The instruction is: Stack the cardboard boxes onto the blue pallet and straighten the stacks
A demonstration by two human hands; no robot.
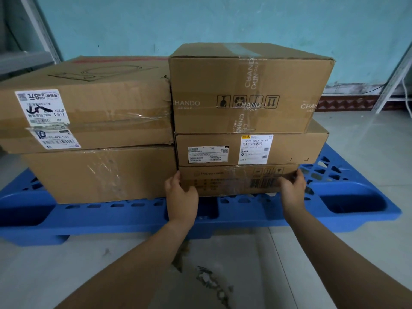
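Two stacks of cardboard boxes stand on the blue pallet (256,212). The left stack has a wide labelled box (93,105) on a plain taped box (100,175). In the right stack, a CHANDO box (247,90) tops a flat box with white labels (252,148), which rests on the bottom flat box (234,180). My left hand (180,197) grips the bottom flat box at its left front corner. My right hand (292,190) grips its right front corner.
A turquoise wall rises behind the pallet. Grey metal shelving (26,52) stands at the far left and a white shelf frame (396,74) at the far right. Pale tiled floor (223,275) with dark stains lies in front of the pallet.
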